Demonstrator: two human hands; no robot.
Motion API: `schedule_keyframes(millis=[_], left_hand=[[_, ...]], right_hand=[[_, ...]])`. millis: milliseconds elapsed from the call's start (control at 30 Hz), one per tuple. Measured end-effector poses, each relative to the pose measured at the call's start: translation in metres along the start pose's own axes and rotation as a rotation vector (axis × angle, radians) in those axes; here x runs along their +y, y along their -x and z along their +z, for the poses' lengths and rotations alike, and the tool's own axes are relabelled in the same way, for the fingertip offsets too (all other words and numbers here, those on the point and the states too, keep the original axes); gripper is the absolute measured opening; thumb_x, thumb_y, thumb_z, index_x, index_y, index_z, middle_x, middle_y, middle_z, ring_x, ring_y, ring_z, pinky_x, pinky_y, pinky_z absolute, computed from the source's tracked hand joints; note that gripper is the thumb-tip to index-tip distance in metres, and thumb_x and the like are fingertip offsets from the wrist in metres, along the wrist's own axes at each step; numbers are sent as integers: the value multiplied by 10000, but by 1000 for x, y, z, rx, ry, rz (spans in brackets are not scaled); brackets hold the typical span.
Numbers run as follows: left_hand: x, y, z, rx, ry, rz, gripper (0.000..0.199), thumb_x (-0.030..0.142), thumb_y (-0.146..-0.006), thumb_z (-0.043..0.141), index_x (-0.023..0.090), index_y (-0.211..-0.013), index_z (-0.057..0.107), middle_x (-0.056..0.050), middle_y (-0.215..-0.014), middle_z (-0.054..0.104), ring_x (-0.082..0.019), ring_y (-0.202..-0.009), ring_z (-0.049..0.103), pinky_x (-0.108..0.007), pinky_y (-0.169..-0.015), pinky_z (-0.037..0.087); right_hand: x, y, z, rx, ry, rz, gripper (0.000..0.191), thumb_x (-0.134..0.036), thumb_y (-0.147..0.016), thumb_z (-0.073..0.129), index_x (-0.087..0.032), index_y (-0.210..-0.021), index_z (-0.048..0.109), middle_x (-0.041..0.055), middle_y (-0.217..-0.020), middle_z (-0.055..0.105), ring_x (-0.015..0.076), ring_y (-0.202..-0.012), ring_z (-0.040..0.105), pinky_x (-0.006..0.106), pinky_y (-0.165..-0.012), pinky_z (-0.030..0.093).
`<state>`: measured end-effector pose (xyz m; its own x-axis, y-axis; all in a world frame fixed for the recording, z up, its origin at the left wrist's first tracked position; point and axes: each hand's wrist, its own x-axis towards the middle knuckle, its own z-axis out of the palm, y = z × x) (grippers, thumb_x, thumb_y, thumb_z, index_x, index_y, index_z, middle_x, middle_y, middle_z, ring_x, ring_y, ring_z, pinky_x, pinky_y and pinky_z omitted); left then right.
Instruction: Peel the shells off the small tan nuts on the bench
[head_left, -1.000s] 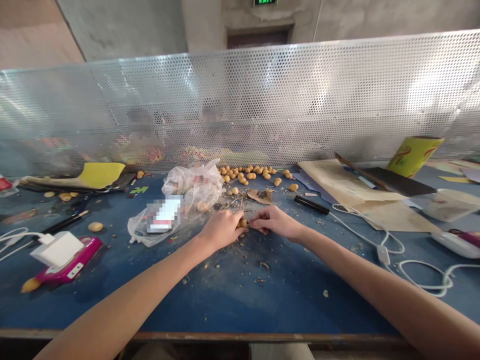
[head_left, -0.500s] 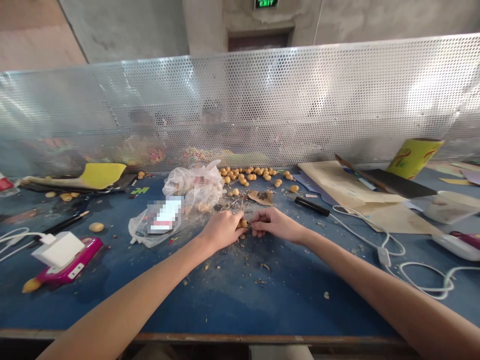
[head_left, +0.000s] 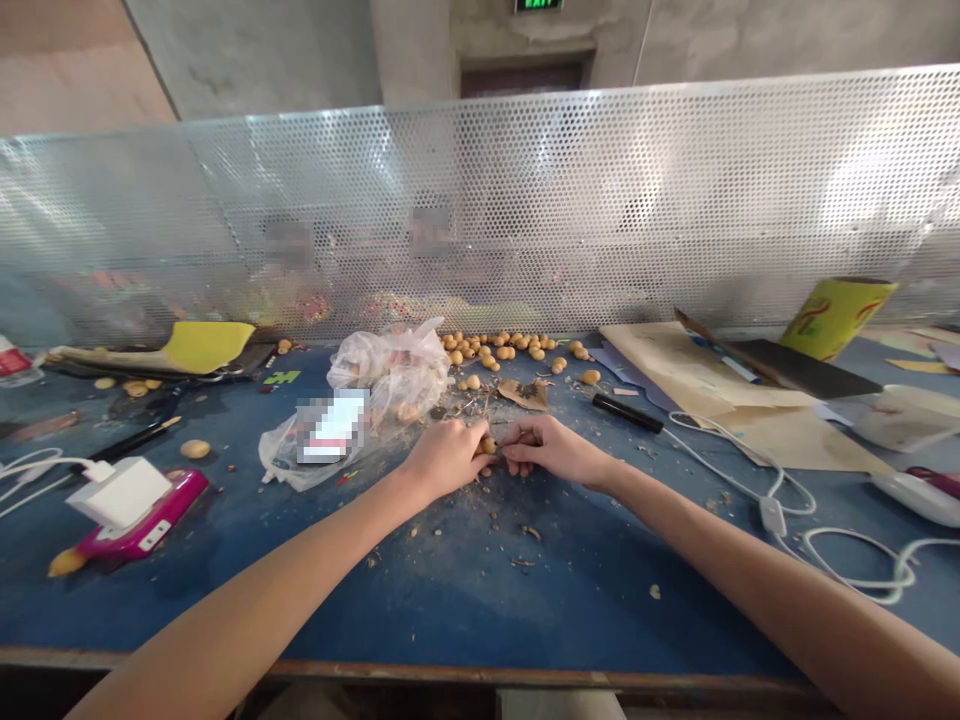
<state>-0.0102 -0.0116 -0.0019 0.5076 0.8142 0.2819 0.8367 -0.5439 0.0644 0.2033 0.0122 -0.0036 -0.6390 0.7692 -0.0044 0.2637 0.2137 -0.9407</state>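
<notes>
Over the middle of the blue tabletop (head_left: 480,590), my left hand (head_left: 448,457) is closed around a small tan gourd (head_left: 488,445), gripped at the fingertips. My right hand (head_left: 546,448) is pinched right beside the gourd, its fingertips at or very near the gourd's right side. Whatever the right fingers hold, if anything, is hidden or too small to name. Under and around both hands lie crumbs and peelings. Just beyond them rests a dry brown leaf-like scrap (head_left: 525,393) with dark bits on it.
Many small gourds (head_left: 510,348) lie along the perforated metal screen (head_left: 525,220). A clear plastic bag (head_left: 401,365) and a phone (head_left: 335,425) are at left, near a magenta power strip (head_left: 169,515) with a white charger (head_left: 120,492). Brown paper (head_left: 787,430), a black rod (head_left: 626,412) and white cable (head_left: 847,570) are at right.
The view has shifted very slightly. Both hands stay in the same place around the gourd, with hardly any visible movement.
</notes>
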Motion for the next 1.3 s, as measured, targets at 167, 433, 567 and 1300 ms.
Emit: schedule_keyframes(millis=[167, 433, 567, 1300], left_hand=[[-1, 0, 2, -9, -13, 3, 209, 389, -872, 622, 194, -946, 604, -74, -831, 698, -240, -762, 677, -311, -623, 492], [2, 0, 1, -2, -72, -16, 247, 427, -867, 622, 194, -949, 606, -74, -794, 688, -251, -737, 674, -306, -586, 475], [2, 0, 0, 1, -65, -22, 239, 427, -859, 629, 203, -937, 602, -63, -792, 685, -248, -734, 674, -291, -566, 457], [-6, -1, 5, 15, 36, 5, 318, 498, -864, 619, 199, -973, 620, -90, -800, 683, -266, -730, 649, -304, -549, 389]], right_hand=[[-2, 1, -3, -45, 22, 21, 246, -406, -829, 663, -168, -877, 622, 13, -728, 684, 132, -660, 640, 286, -631, 513], [-14, 5, 4, 74, 243, -18, 119, -299, -855, 586, -188, -841, 625, 8, -681, 685, 140, -620, 640, 264, -567, 476], [-23, 11, 6, 122, 508, -70, 65, -214, -843, 575, -203, -812, 631, 2, -693, 698, 140, -617, 632, 273, -596, 454], [-22, 12, -4, -4, 896, -351, 130, -162, -948, 501, -174, -940, 630, 37, -802, 665, 150, -720, 593, 268, -644, 407]])
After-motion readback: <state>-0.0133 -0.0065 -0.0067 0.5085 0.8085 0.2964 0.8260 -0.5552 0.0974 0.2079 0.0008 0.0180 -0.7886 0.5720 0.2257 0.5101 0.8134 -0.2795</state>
